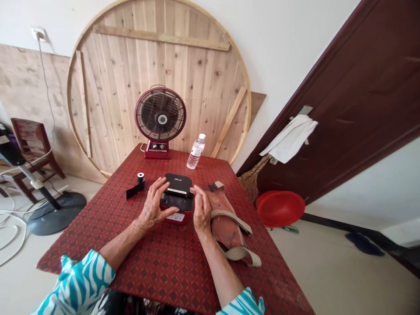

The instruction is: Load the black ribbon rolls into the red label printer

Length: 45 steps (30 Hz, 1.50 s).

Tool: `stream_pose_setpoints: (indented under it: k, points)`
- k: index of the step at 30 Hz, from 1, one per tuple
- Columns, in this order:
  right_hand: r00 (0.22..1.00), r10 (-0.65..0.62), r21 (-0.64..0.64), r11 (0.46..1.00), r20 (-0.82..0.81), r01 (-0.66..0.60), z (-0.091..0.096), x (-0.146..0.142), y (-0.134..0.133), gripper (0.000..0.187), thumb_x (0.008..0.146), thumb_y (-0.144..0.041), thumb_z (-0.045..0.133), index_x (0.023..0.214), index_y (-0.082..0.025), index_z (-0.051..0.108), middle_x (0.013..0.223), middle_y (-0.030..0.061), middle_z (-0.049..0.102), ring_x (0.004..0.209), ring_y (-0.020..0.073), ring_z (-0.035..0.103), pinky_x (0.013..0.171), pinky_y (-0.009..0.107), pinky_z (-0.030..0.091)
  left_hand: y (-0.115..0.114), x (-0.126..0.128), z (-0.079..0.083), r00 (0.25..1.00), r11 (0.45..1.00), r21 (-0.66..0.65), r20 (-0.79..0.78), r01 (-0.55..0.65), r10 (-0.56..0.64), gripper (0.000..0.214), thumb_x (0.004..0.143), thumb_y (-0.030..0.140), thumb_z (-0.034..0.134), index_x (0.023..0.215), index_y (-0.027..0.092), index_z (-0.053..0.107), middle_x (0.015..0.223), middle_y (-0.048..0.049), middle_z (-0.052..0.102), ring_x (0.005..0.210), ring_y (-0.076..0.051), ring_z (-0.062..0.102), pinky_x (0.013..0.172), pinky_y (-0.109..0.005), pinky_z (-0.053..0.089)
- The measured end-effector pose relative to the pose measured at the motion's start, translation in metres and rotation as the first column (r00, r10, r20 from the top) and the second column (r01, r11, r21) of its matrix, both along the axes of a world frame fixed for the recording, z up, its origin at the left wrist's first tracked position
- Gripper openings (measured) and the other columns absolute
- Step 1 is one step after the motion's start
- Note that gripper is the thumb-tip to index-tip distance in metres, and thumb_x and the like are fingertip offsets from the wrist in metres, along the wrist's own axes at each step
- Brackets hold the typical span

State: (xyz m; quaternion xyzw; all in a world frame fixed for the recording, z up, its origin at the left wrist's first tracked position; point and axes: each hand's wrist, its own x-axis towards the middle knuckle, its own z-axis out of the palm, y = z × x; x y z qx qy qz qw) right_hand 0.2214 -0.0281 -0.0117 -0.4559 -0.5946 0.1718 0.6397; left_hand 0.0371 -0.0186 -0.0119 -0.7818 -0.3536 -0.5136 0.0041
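Observation:
In the head view a small black-and-red box-shaped device sits on the table, its black lid raised and a label on its red front. The dark inside shows below the lid; what it contains is unclear. My left hand is at its left side, fingers spread toward the lid and thumb by the front edge. My right hand lies along the right side, fingers loosely bent near the lid's corner. Left of the device stands a roll with a black strip trailing from it.
A red patterned cloth covers the table. At the back stand a fan and a clear water bottle. A worn reddish bag with pale straps lies right of my right hand. A red basin is on the floor.

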Motion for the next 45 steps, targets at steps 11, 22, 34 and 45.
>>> stream_pose_setpoints:
  k: [11, 22, 34, 45]
  points:
    - [0.940, -0.128, 0.241, 0.969, 0.316, 0.051, -0.016, 0.006, -0.001, 0.035, 0.097, -0.026, 0.032, 0.126, -0.022, 0.052, 0.109, 0.0079, 0.068, 0.105, 0.0203, 0.062, 0.092, 0.039, 0.046, 0.003, -0.005, -0.002, 0.994, 0.995, -0.082, -0.104, -0.054, 0.045, 0.065, 0.075, 0.054, 0.066, 0.126, 0.018, 0.049, 0.123, -0.0153, 0.060, 0.122, -0.031, 0.051, 0.105, -0.051, 0.036]
    - [0.996, -0.023, 0.081, 0.997, 0.089, 0.016, -0.014, 0.002, -0.005, 0.039, 0.098, -0.035, 0.029, 0.122, -0.019, 0.056, 0.113, 0.0099, 0.066, 0.108, 0.0196, 0.061, 0.095, 0.039, 0.048, 0.002, -0.004, -0.010, 0.999, 0.996, -0.093, -0.040, -0.010, 0.007, 0.065, 0.081, 0.057, 0.058, 0.130, 0.017, 0.044, 0.128, -0.0167, 0.055, 0.126, -0.031, 0.047, 0.105, -0.049, 0.035]
    - [0.989, -0.095, -0.240, 0.969, -0.114, 0.066, -0.052, 0.011, 0.011, 0.056, 0.089, -0.057, 0.036, 0.117, -0.015, 0.059, 0.119, 0.0138, 0.064, 0.109, 0.0240, 0.059, 0.096, 0.041, 0.044, 0.004, -0.015, 0.005, 0.787, 0.779, -0.552, 0.604, 0.298, 0.128, 0.047, 0.087, 0.047, 0.049, 0.122, 0.015, 0.053, 0.080, -0.0014, 0.061, 0.069, -0.013, 0.057, 0.068, -0.027, 0.047]
    - [0.987, -0.083, -0.273, 0.961, -0.138, 0.043, -0.054, 0.012, 0.015, 0.058, 0.088, -0.061, 0.037, 0.115, -0.015, 0.061, 0.116, 0.0126, 0.065, 0.108, 0.0233, 0.060, 0.093, 0.038, 0.046, 0.017, -0.016, 0.001, 0.614, 0.461, -0.619, 0.768, 0.636, 0.183, 0.066, 0.063, 0.032, 0.070, 0.124, 0.013, 0.053, 0.052, 0.0087, 0.050, 0.041, -0.007, 0.041, 0.044, -0.020, 0.027]
